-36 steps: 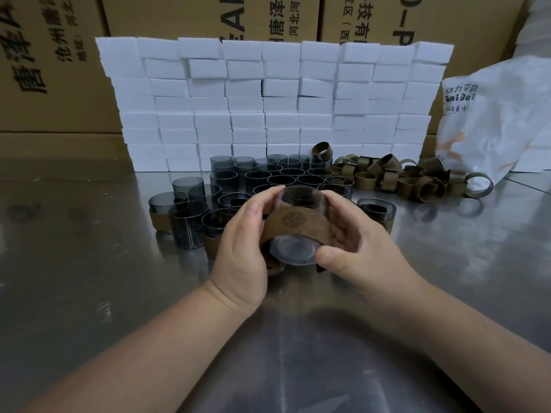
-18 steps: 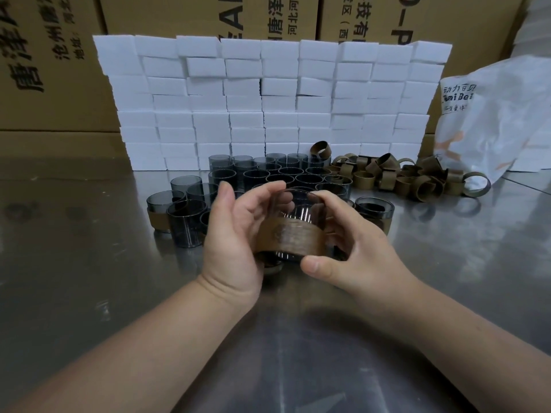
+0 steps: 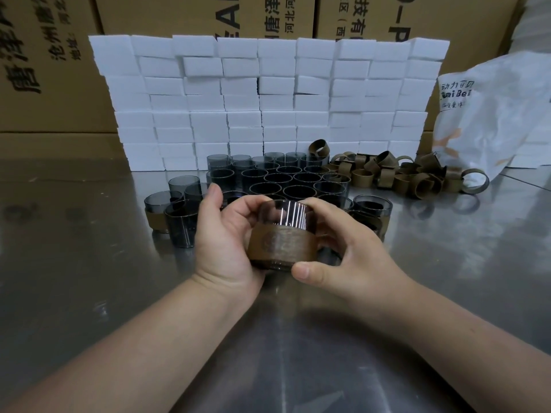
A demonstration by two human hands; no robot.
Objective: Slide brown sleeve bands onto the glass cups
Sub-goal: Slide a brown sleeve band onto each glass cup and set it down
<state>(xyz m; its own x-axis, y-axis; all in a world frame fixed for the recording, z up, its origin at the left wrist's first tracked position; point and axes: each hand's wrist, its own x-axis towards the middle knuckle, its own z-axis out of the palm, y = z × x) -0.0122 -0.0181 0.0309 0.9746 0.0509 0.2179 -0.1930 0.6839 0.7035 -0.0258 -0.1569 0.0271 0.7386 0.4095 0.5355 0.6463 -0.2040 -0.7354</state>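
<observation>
The left hand [image 3: 222, 245] curls round the left side of a smoky glass cup [image 3: 283, 214]. The right hand [image 3: 351, 263] wraps the right side, its thumb pressed against the lower edge near the base. Both hands grip the cup together and hold it upright just above the bench [image 3: 74, 293]. A brown sleeve band [image 3: 281, 244] with a round stamped mark already sits round the cup's lower half. Bare glass shows above it and a thin strip shows below.

The cup looks light, hard and smooth, so it is likely slippery on the bare wall and would chip if knocked against the others. The band seems pliable but keeps its ring shape, and it probably grips the glass by friction. The safest hold is likely round the band and under the base, not on the thin rim.

Just behind the hands stands a packed cluster of bare cups [image 3: 277, 177]. To its left are a few sleeved cups [image 3: 158, 210], and to the right lies a heap of loose bands [image 3: 396, 171]. Beyond them rises a wall of white foam blocks [image 3: 268, 96]. A white plastic bag [image 3: 501, 120] lies at the right, and printed cardboard cartons [image 3: 44, 70] stand behind everything.
</observation>
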